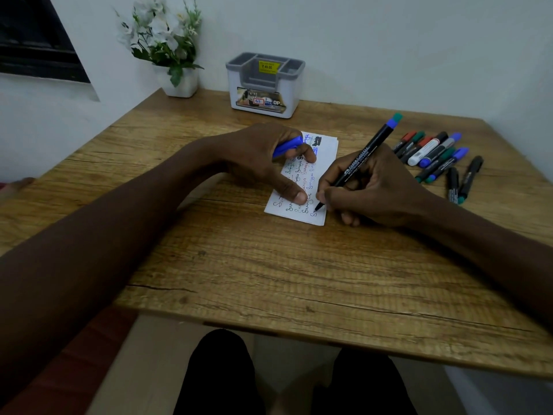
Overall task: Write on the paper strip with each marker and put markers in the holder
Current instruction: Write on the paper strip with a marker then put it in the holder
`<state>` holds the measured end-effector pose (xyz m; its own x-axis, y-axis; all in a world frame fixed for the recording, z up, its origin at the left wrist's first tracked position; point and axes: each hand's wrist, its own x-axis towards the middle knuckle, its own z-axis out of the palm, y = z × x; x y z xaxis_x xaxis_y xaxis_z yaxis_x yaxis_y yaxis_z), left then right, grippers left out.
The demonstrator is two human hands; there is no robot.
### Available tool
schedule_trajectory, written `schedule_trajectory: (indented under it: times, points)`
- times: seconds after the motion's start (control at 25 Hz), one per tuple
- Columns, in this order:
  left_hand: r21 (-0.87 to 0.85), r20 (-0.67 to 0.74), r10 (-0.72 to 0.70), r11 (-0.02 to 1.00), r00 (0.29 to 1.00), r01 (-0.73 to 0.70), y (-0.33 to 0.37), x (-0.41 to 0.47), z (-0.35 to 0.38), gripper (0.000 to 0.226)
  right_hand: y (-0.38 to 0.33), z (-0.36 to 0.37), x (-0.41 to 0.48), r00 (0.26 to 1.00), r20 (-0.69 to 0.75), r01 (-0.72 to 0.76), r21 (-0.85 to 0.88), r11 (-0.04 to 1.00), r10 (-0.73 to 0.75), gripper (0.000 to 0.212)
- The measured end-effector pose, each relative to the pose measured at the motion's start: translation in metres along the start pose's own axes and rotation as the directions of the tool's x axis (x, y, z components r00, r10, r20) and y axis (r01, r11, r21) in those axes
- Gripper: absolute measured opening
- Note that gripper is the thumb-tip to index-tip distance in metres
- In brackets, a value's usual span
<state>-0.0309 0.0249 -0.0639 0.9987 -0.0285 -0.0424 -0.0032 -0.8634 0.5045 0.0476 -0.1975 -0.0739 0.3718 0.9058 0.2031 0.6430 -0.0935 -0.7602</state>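
Note:
A white paper strip (324, 163) with several lines of coloured handwriting lies on the wooden table (269, 265). My right hand (371, 187) grips a black marker (363, 158) with a blue and green rear end, its tip touching the strip's near right corner. My left hand (269, 157) holds a blue marker cap (287, 146) in curled fingers while its thumb and forefinger press on the strip. The grey and white holder (264, 85) stands at the back of the table, with no markers showing in it.
Several loose markers (434, 157) with red, green, blue and black caps lie at the right of the table. A white pot of white flowers (176, 55) stands in the back left corner. Walls close off the far and left sides.

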Motion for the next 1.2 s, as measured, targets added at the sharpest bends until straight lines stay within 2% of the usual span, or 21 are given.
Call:
schedule_trajectory:
  times: [0.08,0.28,0.52,0.64,0.76,1.04,1.2]
  points:
    - [0.000,0.004,0.016,1.000,1.000,-0.016,-0.0024,0.0010,0.0007,0.070,0.0002,-0.0002,0.0004,1.000,-0.003,-0.013,0.004,1.000,0.013,0.007]
    - [-0.014,0.017,0.002,1.000,1.000,-0.002,-0.0009,0.0000,-0.0011,0.049,0.0009,0.0000,0.0019,0.999,-0.016,-0.050,0.001,0.999,0.050,0.007]
    - [-0.008,0.015,0.010,1.000,1.000,-0.010,-0.0033,0.0012,0.0000,0.070,0.0002,-0.0005,0.0020,0.998,-0.019,-0.065,0.001,0.998,0.065,0.009]
    - [-0.008,0.015,-0.001,1.000,1.000,0.001,-0.0023,0.0007,-0.0005,0.065,0.0006,-0.0010,0.0032,0.996,-0.033,-0.077,-0.002,0.997,0.077,0.010]
    - [0.009,0.003,0.000,1.000,1.000,0.000,-0.0023,0.0010,0.0001,0.078,0.0003,-0.0007,0.0033,0.996,-0.034,-0.088,-0.001,0.996,0.088,0.010]
    - [0.010,0.013,-0.028,1.000,1.000,0.028,0.0018,-0.0019,-0.0006,0.082,0.0009,-0.0014,0.0038,0.994,-0.050,-0.095,-0.009,0.995,0.094,0.009]
    - [0.008,0.013,0.009,1.000,1.000,-0.009,-0.0025,-0.0010,-0.0007,0.075,-0.0002,-0.0001,0.0035,0.995,-0.051,-0.090,-0.023,0.996,0.089,0.009]
